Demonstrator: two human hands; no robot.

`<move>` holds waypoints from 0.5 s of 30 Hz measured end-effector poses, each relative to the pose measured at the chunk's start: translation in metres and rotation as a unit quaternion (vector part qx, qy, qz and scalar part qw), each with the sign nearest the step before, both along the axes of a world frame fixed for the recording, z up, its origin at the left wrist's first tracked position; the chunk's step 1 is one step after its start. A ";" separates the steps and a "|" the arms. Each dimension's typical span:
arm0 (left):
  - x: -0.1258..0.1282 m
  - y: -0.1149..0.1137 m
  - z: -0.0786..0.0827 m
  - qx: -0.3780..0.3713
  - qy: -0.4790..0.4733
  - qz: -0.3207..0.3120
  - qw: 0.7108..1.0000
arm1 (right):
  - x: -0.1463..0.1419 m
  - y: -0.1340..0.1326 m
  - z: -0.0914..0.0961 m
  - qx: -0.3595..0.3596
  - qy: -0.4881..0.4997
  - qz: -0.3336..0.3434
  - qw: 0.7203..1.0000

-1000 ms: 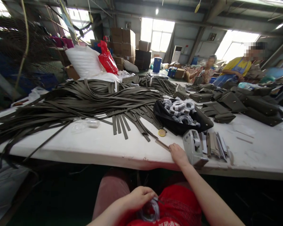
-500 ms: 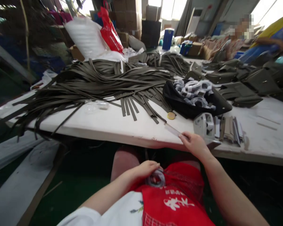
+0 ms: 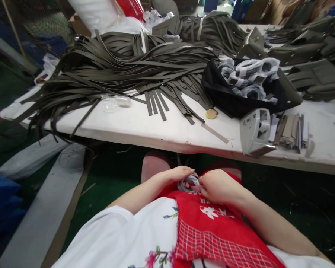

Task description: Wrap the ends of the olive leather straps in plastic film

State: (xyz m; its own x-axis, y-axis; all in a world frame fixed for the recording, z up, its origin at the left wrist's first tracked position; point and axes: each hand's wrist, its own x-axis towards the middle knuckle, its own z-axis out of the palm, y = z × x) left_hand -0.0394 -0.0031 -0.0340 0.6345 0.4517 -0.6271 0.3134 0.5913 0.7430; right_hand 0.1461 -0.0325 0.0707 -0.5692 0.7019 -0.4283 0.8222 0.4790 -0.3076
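Over my lap, my left hand is closed around the far left side of a small coil of grey cord. My right hand meets the coil at its right edge, fingers curled and pinched against it; the fingertips are partly hidden. Beneath both hands is a red apron. On the table beyond, a thin flat strip lies near the front edge. A black bag holds several similar coils with white bands.
Long dark straps cover the left of the white table. A white dispenser stands at the front edge beside a row of cards. Nearby is a round yellow disc. Dark green pouches lie at right.
My right hand has left the thin strip on the table and come down to the coil in my lap. My left hand still holds the coil. The view has tilted downward.
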 end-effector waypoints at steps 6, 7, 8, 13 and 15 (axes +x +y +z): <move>0.005 0.000 -0.013 -0.016 0.010 0.014 1.000 | -0.026 0.008 -0.028 0.010 -0.018 -0.019 1.000; 0.005 0.000 -0.014 -0.021 0.009 0.016 1.000 | -0.027 0.011 -0.032 0.006 -0.017 -0.028 0.999; 0.005 0.000 -0.014 -0.024 0.009 0.018 0.999 | -0.025 0.014 -0.036 -0.001 -0.011 -0.039 0.999; 0.001 0.000 -0.006 0.006 0.057 0.037 0.998 | 0.009 0.024 -0.037 -0.121 0.124 -0.110 0.979; 0.000 0.000 -0.001 0.055 0.072 0.037 0.995 | 0.023 0.023 -0.039 -0.154 0.189 -0.139 0.960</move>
